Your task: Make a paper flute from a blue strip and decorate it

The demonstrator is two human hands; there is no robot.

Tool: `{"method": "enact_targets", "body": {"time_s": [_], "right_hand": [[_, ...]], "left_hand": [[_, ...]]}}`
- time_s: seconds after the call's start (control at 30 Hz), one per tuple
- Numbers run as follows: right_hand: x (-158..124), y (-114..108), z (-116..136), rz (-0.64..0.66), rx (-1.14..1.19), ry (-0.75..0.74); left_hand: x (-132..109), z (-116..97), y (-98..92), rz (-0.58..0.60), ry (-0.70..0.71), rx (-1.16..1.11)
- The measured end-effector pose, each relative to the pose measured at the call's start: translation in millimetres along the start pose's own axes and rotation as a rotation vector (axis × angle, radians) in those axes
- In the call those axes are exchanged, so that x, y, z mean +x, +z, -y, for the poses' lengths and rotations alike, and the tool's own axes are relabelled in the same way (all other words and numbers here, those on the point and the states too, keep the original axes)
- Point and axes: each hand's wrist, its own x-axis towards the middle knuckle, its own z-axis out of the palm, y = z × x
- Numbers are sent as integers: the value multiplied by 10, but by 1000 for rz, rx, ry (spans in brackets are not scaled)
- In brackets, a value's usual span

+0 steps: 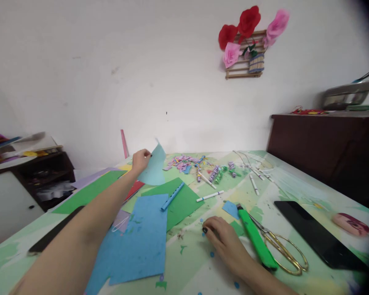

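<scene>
At the far side of the table, my left hand pinches a light blue sheet of paper by its upper edge, holding it up on a slant. Below my left forearm lie blue sheets and a green sheet. A blue strip with small holes rests across them. My right hand lies on the tabletop, fingers loosely curled and thumb near the index finger, with nothing visible in it. Close by on its right are a green utility knife and gold-handled scissors.
Purple paper scraps, curled paper pieces and white sticks lie towards the wall. A black phone and a pink case are on the right. A dark cabinet borders the table's right side.
</scene>
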Motion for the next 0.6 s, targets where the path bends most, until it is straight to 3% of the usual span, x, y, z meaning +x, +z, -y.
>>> {"method": "enact_targets", "body": {"time_s": [0.07,0.13,0.27,0.37,0.43,0.47,0.6], "right_hand": [[-6,-44,5,-122,-10,-30],[-28,-114,36,-279,-79,-148],[-144,-248,237,-432,-387,-502],[-293,-254,462,-393,-654,-559],[-428,-217,584,-307,-745,-521],[-509,-194,628,-252,-761,-519],[-898,-150,712,-44,-717,-550]], "left_hand": [[-31,-145,-266,-88,164,38],[-212,-332,-487,-132,364,66],[-1042,-742,-680,-151,771,74],[-1859,-1002,-643,-190,982,39],[-2356,-1125,-603,-413,1146,17],[-2568,-1169,-590,-450,1182,-20],[-3116,-1224,-602,-438,1225,-232]]}}
